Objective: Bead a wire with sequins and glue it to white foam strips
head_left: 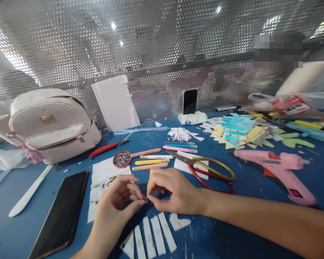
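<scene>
My left hand (121,201) is closed in a pinch, thumb tip against a fingertip, beside a white paper sheet (97,172) with small dark bits on it. Almost touching it, my right hand (174,190) has thumb and index finger pressed together. A tiny dark, reddish sliver shows under the right fingertips; what either pinch holds is too small to make out. Just below the hands lie several white strips (153,233) with greyish spots and a white offcut (179,222). A red round dish (122,158) of dark glittery bits sits beyond the left hand.
Red-and-yellow-handled scissors (190,162) and several markers (151,162) lie beyond my hands. A pink glue gun (278,169) rests at right, before coloured scraps (240,129). At left are a black phone (62,212), white knife (31,192), red-handled pliers (105,148) and white backpack (54,126).
</scene>
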The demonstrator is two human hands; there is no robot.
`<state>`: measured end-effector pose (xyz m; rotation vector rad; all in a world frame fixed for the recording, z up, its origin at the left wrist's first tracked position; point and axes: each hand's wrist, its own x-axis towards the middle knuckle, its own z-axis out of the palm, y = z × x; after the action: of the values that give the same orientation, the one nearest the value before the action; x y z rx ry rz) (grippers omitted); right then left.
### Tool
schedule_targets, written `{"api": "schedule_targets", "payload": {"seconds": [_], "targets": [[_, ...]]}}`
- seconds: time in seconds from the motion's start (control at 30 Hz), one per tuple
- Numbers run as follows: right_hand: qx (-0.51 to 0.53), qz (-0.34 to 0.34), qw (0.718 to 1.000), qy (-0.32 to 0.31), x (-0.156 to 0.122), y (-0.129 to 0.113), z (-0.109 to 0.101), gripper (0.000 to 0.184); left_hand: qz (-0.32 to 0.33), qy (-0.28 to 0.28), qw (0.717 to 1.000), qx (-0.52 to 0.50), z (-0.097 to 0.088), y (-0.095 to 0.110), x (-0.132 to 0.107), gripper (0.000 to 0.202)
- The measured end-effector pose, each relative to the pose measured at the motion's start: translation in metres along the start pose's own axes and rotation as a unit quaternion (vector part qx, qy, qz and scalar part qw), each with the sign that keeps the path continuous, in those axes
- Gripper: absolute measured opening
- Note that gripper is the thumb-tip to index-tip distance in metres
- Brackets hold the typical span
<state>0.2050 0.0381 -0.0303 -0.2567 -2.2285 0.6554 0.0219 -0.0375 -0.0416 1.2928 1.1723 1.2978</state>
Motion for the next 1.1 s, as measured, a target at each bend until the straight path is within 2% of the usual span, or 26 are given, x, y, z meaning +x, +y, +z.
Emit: {"api": "schedule_targets", "payload": {"seconds": [0.2, 0.5, 1.1], "targets": [[-0.006, -0.019, 1.0, -0.002, -0.0015, 0.001, 0.001, 0.007, -0.009, -0.016, 1.0, -0.019, 0.0005, 0.0014, -0.0021, 0.041], [-0.026, -0.029, 0.999, -0.012, -0.0047, 0.0044, 0.0022, 0.005, -0.019, 0.024, 0.999, -0.033, 0.0044, 0.0051, -0.004, 0.044], [-0.049, -0.029, 0.998, -0.011, -0.0039, 0.0027, 0.0022, 0.005, -0.023, 0.02, 0.997, -0.069, 0.0041, 0.0023, -0.0031, 0.049]]}}
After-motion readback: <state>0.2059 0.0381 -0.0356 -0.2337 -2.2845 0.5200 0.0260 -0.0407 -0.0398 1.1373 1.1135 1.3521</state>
